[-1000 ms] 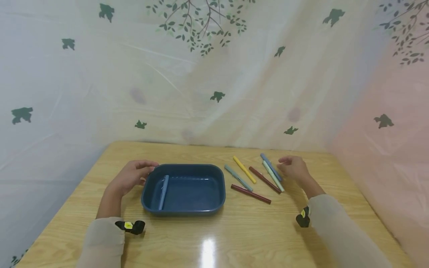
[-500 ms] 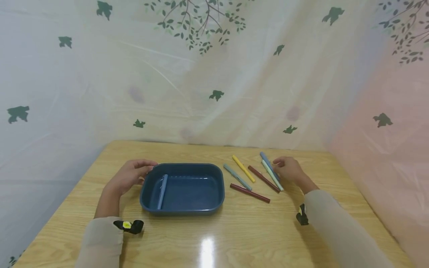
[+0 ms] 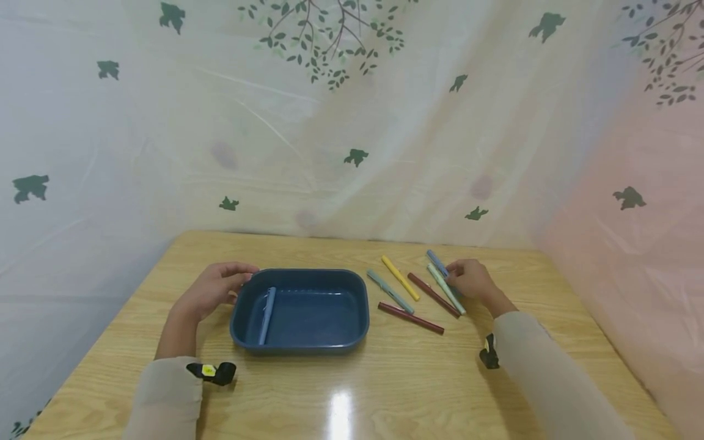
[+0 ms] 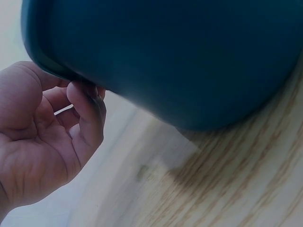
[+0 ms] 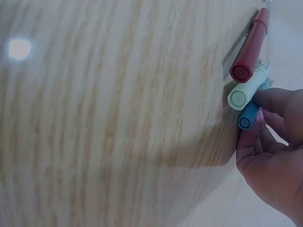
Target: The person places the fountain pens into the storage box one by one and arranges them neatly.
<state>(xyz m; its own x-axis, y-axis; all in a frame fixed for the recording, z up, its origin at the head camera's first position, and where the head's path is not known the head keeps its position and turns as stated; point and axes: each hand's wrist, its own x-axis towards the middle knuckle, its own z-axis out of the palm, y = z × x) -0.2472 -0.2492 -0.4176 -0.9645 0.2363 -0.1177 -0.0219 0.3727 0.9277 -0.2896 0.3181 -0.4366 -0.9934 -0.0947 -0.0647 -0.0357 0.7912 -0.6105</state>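
Note:
At the far left corner of a dark blue rectangular tray (image 3: 299, 351), my left hand (image 3: 211, 290) holds the rim with curled fingers, seen from below in the left wrist view. A grey-blue pen (image 3: 267, 316) lies inside, along the tray's left side. My right hand (image 3: 474, 281) pinches a blue pen (image 3: 437, 263) between thumb and fingers; its round end (image 5: 245, 122) shows in the right wrist view. Right beside that pen lies a pale green pen (image 3: 445, 288), with a dark red pen (image 3: 433, 295) left of it.
Between tray and right hand, a yellow pen (image 3: 400, 278), a grey-green pen (image 3: 390, 292) and a second dark red pen (image 3: 410, 318) lie on the wooden table (image 3: 308, 403). A patterned curtain (image 3: 297, 153) hangs behind the table's far edge.
My right hand has moved left onto the blue pen, and its fingers have closed around it. The left hand stays at the tray's corner.

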